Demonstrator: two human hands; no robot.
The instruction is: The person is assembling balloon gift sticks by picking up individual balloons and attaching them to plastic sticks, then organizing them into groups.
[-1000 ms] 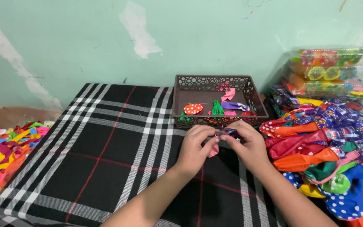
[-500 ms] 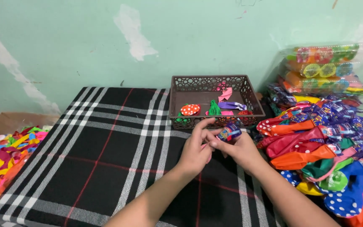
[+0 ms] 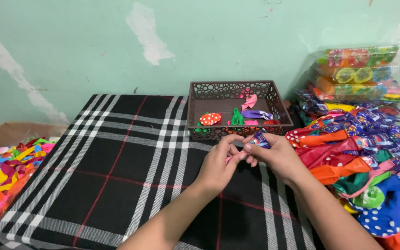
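Two hands, left hand (image 3: 219, 163) and right hand (image 3: 275, 153), one brown basket (image 3: 199, 92), one plaid cloth (image 3: 116, 153)

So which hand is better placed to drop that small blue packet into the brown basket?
Probably the right hand: it pinches the small blue packet just in front of the brown basket. The left hand only meets it at the fingertips, holding something pink.

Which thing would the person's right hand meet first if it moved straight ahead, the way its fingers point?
Probably the left hand, whose fingertips already touch it; past that, the right hand would likely reach the front wall of the dark brown perforated plastic basket. Depth is unclear.
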